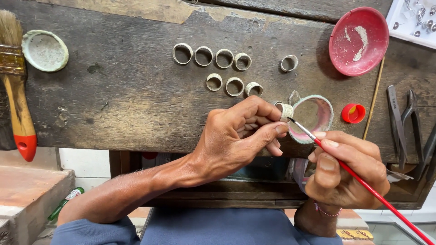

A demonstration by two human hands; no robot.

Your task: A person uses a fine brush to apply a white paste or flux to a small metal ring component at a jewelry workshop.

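Note:
My left hand pinches a small pale metal ring between thumb and fingers, just above the bench edge. My right hand grips a thin red-handled paintbrush, and its dark tip touches the ring. Right behind the ring stands a small round dish with a pink inside and a crusted rim. Several similar rings lie in two rows on the dark wooden bench, and one more ring lies apart to their right.
A red bowl with pale powder sits at the back right, a small red cap beside the dish. Pliers and tweezers lie at the right. A wide brush and a pale lid are at the left. A white tray holds small metal pieces.

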